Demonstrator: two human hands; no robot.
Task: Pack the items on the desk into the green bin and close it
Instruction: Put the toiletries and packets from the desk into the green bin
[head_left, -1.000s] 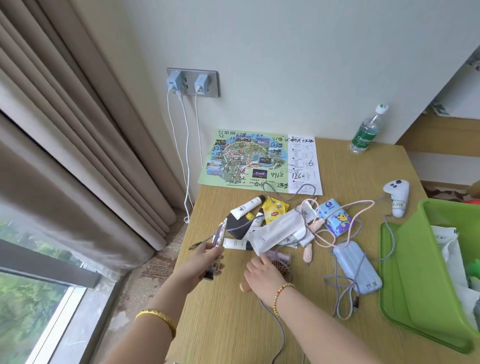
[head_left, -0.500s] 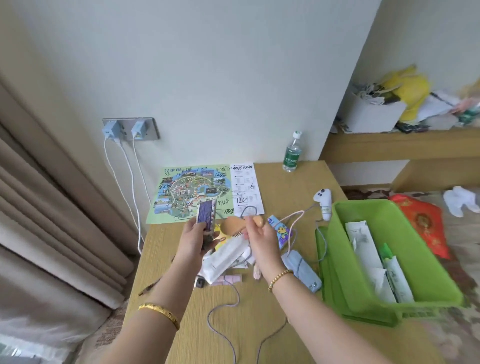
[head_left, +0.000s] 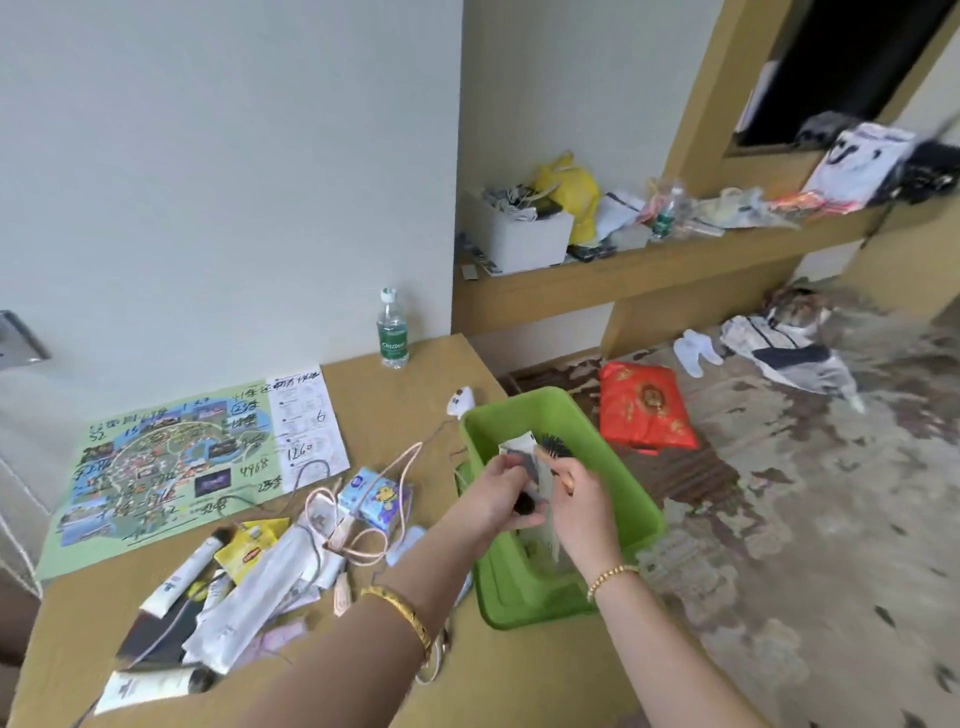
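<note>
Now both hands are over the open mouth of the green bin (head_left: 641, 512), so the coming move looks like a plain release downward. The right hand (head_left: 584, 501) has its fingers curled round the wooden handle of a hairbrush (head_left: 555, 448); the brush's long axis runs from the hand up and away toward the far wall of the bin, with the dark bristled head at the far end, above the bin's inside. The left hand (head_left: 501, 493) sits just beside it, to the left, fingers closed on a small dark item (head_left: 527, 501) that is too blurred to name. Both held things already lie within the rim, so neither hand needs to travel sideways; the drop point is straight below each grip, onto the white packets (head_left: 519, 444) already lying in the bin.

Farther out, the rest of the work lies to the left of the bin, on the desk (head_left: 405, 395): a heap of tubes, white sachets, a yellow tea packet (head_left: 249, 548), a pink cable (head_left: 358, 499) and a blue tissue pack (head_left: 376, 499). The left hand is the nearer one to that heap. A water bottle (head_left: 392, 330) stands at the back by the wall, and a map sheet (head_left: 176, 462) lies flat behind the heap
</note>
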